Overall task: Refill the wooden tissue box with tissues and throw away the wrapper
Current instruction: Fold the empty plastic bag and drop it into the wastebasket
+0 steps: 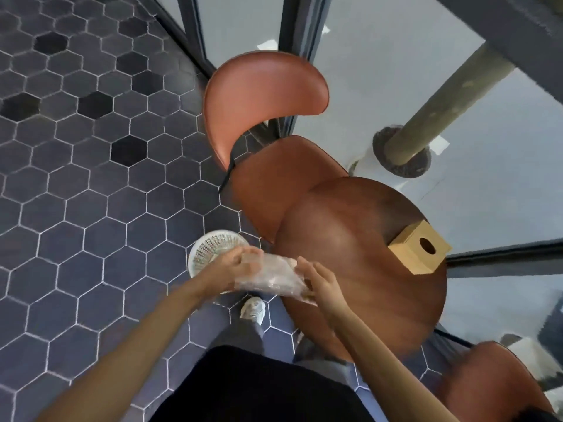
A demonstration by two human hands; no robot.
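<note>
A clear wrapper [271,277] is gripped at either end by the left hand [234,264] and right hand [323,284], above a white basket [210,245]; the wooden tissue box [419,251] is set on the bench [350,239].

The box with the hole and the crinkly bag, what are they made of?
The tissue box looks like pale, unvarnished wood: matte, flat tan panels with a round hole on top. The wrapper, held between the left hand and right hand, seems thin clear plastic: see-through, wrinkled, shiny.
</note>
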